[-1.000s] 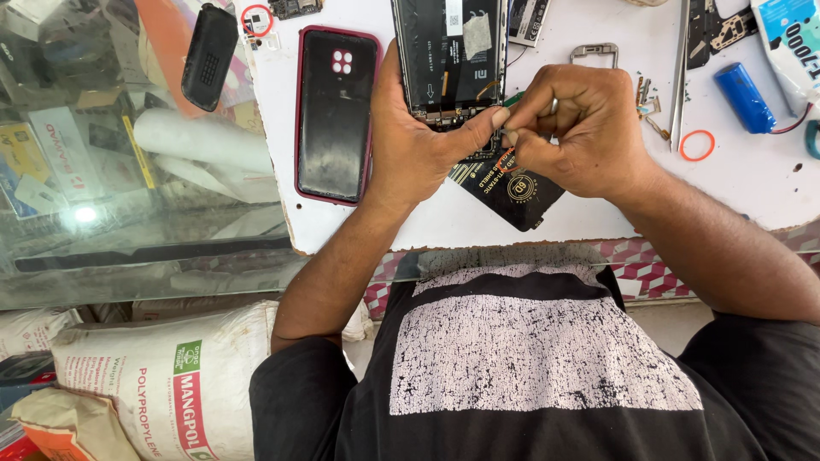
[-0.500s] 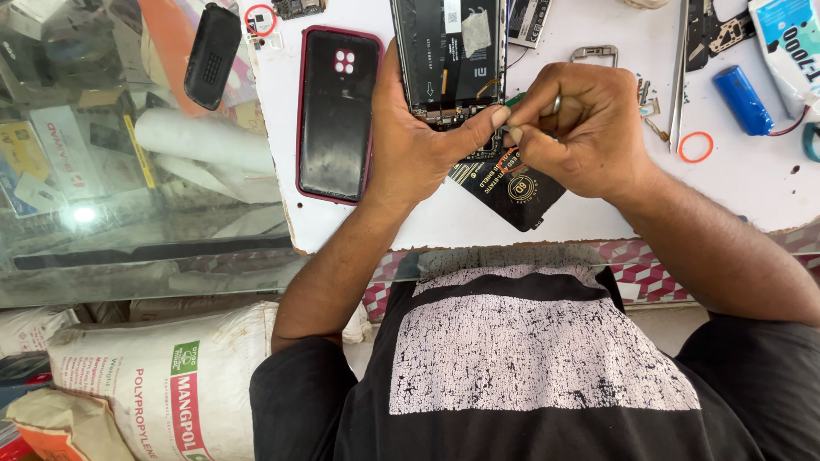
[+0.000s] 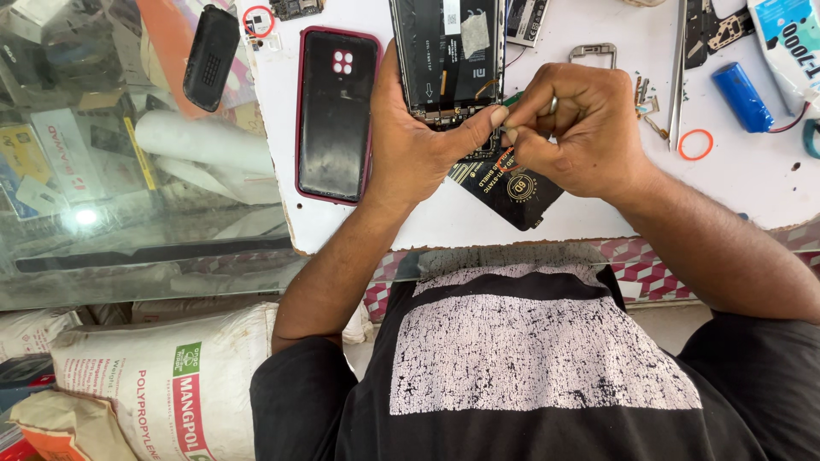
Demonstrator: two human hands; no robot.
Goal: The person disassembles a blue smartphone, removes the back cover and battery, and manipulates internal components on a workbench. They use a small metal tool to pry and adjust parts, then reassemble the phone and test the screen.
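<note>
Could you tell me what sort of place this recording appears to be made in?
Probably a phone repair counter. The left hand steadies an opened phone while the right hand works at its lower edge; a removed back cover, a blue battery cell and small loose parts lie on the white worktop.

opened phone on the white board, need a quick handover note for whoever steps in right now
Left hand grips the lower end of the opened phone, thumb pressed by its bottom edge.
Right hand pinches a thin tool at that same edge; its tip is hidden by the fingers.
Under both hands lies a black pouch. The phone's back cover lies to the left, tweezers and a blue battery cell to the right.
Done: back cover off, insides exposed.
Left: work at the bottom edge is under way; phone not yet closed.
</note>
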